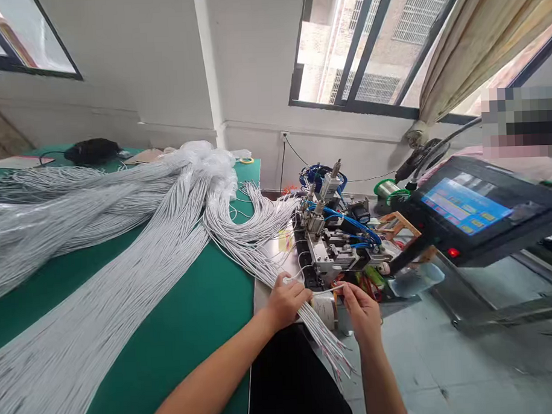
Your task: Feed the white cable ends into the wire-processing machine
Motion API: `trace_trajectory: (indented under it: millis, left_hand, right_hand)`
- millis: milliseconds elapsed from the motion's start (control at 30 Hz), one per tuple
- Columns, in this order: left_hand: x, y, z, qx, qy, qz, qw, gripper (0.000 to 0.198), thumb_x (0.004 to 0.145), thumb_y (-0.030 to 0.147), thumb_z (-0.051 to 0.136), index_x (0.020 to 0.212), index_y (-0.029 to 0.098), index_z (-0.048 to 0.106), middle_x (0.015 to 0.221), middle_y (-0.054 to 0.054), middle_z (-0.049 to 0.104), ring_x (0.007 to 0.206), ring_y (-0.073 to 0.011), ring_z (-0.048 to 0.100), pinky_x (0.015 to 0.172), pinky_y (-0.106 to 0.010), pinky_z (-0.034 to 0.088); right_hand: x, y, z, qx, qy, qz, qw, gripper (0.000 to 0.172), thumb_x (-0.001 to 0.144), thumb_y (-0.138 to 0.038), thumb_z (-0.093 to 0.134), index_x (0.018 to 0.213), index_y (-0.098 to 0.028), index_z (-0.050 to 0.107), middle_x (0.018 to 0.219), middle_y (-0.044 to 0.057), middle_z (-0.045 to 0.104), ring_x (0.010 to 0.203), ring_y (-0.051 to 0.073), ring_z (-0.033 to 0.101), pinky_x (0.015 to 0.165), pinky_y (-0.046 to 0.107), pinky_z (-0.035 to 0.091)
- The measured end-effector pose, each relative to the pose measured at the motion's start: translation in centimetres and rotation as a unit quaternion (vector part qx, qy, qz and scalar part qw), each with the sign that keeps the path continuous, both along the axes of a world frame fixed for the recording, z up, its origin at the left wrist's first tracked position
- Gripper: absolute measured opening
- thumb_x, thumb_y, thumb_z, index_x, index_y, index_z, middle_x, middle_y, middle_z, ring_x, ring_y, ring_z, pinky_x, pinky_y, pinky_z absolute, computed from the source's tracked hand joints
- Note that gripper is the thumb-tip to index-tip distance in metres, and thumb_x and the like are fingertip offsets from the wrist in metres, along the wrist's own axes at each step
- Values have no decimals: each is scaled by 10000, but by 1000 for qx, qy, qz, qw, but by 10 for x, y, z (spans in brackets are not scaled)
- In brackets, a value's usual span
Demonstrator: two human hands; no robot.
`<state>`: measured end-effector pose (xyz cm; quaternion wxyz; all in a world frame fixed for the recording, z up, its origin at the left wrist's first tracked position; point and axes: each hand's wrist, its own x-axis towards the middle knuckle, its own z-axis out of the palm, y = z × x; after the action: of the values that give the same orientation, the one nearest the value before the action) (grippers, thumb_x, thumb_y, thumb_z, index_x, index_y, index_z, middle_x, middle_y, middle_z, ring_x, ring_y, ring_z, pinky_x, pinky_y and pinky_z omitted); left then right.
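**Wire job at the bench, both hands full**

Closest to me is the black fabric over my lap (291, 375), with both bare forearms reaching out above it. My left hand (286, 303) is curled shut on top of a bundle of pale grey wires (323, 335), holding them down at the bench edge. Their stripped pinkish ends fan out toward me, under my right wrist.

My right hand (361, 309) has thumb and forefinger pressed together, pinching a single thin white wire (326, 292) that runs straight across to my left fingers. So that wire sits between my two hands, just in front of the small silver metal machine with blue hoses (332, 247). Can't tell if it touches the machine.

Off to the left, the green table mat (193, 318) is buried under long thick hanks of grey-white cord (123, 236) stretching back to the wall. On the right there's a tilted black touchscreen panel with a blue display (466, 207), red light glowing underneath. Behind the machine sits a green spool of shiny wire (386, 190)
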<state>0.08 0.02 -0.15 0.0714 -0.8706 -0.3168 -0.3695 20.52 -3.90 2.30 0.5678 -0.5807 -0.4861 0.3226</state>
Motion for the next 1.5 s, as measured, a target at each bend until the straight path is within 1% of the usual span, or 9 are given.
trace_trajectory:
  millis: [233, 533, 667, 767, 833, 967, 1100, 1233, 1500]
  left_hand:
    - [0, 1, -3, -51, 34, 6, 998, 108, 822, 173, 459, 833, 200, 563, 725, 9, 600, 681, -140, 536, 931, -379, 241]
    - [-2, 1, -5, -62, 35, -5, 997, 322, 853, 159, 422, 1134, 214, 568, 841, -11, 667, 738, -139, 593, 941, -391, 226]
    - [-2, 1, -3, -48, 49, 5, 998, 357, 835, 173, 444, 1166, 204, 573, 854, -25, 667, 766, -155, 596, 946, -401, 234]
    - [-2, 1, -3, -35, 45, 9, 998, 369, 832, 160, 442, 1173, 211, 575, 827, -17, 653, 766, -155, 587, 941, -408, 238]
    - [-2, 2, -3, -27, 43, 11, 999, 365, 832, 164, 450, 1168, 221, 579, 803, -9, 638, 755, -155, 576, 935, -412, 241]
    - [-1, 1, -2, -20, 47, 27, 998, 346, 821, 156, 457, 1124, 230, 605, 771, -8, 613, 735, -154, 556, 926, -408, 250]
    - [0, 0, 0, -33, 43, 39, 998, 319, 814, 158, 461, 1086, 221, 615, 776, -23, 614, 749, -169, 546, 933, -422, 248]
    - [1, -1, 2, -46, 48, 53, 996, 313, 805, 153, 486, 1084, 224, 608, 822, -35, 623, 814, -192, 549, 946, -447, 241]
    - [3, -1, 3, -80, 61, 80, 992, 373, 754, 118, 515, 1101, 231, 596, 867, -44, 620, 883, -210, 535, 984, -477, 214]
  right_hand:
    - [-1, 0, 8, -12, 64, 73, 995, 368, 842, -485, 585, 971, -160, 699, 752, 67, 672, 455, 85, 347, 413, 229, 267]
    - [12, 7, -5, -57, 105, 83, 989, 335, 774, -455, 673, 916, -158, 735, 732, 58, 680, 445, 74, 337, 411, 226, 242]
    - [17, 9, -10, -81, 78, 92, 989, 342, 755, -461, 685, 914, -161, 724, 724, 51, 686, 456, 86, 399, 427, 227, 291]
    - [20, 11, -14, -85, 26, 78, 993, 341, 733, -467, 694, 888, -164, 713, 751, 64, 699, 595, 154, 557, 529, 250, 409]
    - [21, 12, -17, -88, -26, 64, 994, 343, 723, -478, 688, 864, -167, 709, 766, 72, 703, 695, 201, 606, 603, 275, 451]
    - [20, 14, -23, -93, -97, 46, 990, 356, 735, -503, 642, 845, -167, 688, 771, 74, 694, 664, 202, 599, 581, 280, 451]
    - [17, 14, -29, -86, -136, 58, 985, 353, 781, -496, 588, 875, -165, 669, 745, 63, 674, 620, 188, 575, 533, 263, 421]
    - [17, 17, -37, -75, -171, 57, 981, 374, 821, -513, 545, 866, -161, 665, 715, 53, 654, 622, 187, 554, 559, 266, 413]
    - [11, 30, -48, -29, -149, 52, 987, 372, 846, -523, 514, 793, -169, 616, 723, 40, 617, 679, 193, 542, 645, 270, 418]
